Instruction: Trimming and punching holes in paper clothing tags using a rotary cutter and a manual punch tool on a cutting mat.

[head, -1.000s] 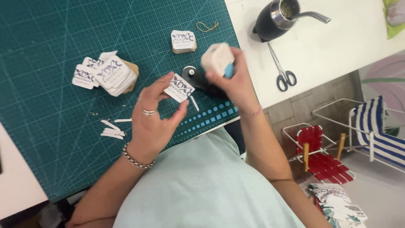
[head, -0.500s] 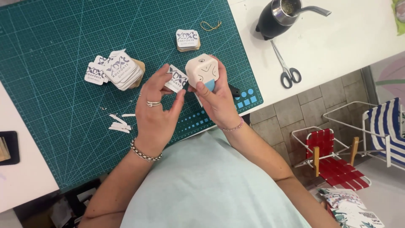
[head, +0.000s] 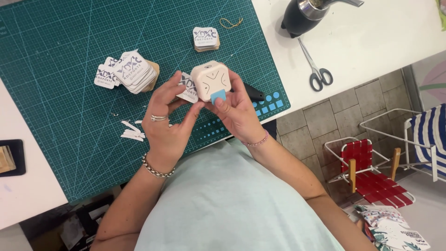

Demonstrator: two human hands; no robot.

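Both hands meet above a green cutting mat [head: 69, 69], which covers much of the white tabletop [head: 385, 42] and is the largest thing in view. Below its edge, tiled floor shows beside two small folding chairs, one red [head: 367, 172] and one blue-striped [head: 432, 135].

On the tabletop beyond the mat, a dark kettle-like vessel [head: 306, 16] with a metal spout stands near a pair of scissors [head: 316, 67], which lie closed and well apart from the work, as if set aside within reach.

The right hand [head: 239, 116] is closed around a cream, rounded-square corner punch [head: 211, 80] with a blue tab, held off the mat with the thumb resting on or near that tab, apparently where it is pressed. The left hand [head: 165, 125], wearing a ring and a beaded bracelet, pinches a small printed card [head: 188, 87] and holds its edge against the punch's side, seemingly so a corner can sit in the slot; whether it is fully inside cannot be told.

A fanned stack of like cards [head: 127, 72] lies on the mat just left of the hands, and a smaller, squared stack [head: 206, 38] sits beyond them, the two piles kept separate. A dark object [head: 253, 93] lies on the mat, partly hidden by the right hand. White paper trimmings [head: 130, 132] are scattered near the left wrist, and a loop of thin cord [head: 231, 22] rests near the mat's far edge.
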